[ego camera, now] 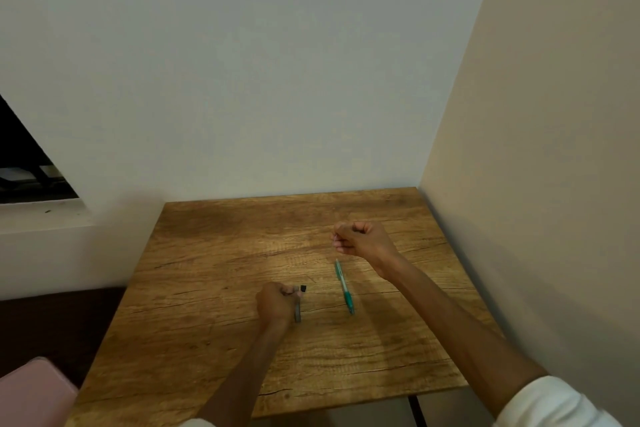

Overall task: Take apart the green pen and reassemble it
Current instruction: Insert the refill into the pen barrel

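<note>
The green pen lies whole on the wooden table, its length running from far to near, right of centre. Nothing touches it. My right hand hovers just beyond the pen's far end, fingers curled into a loose fist with nothing visible in it. My left hand rests on the table to the left of the green pen, closed around a grey pen with a black end piece; most of that pen is hidden by my fingers.
The table stands in a corner, with a white wall behind it and a beige wall along its right edge. A pink seat sits at the lower left. A dark window opening is at far left.
</note>
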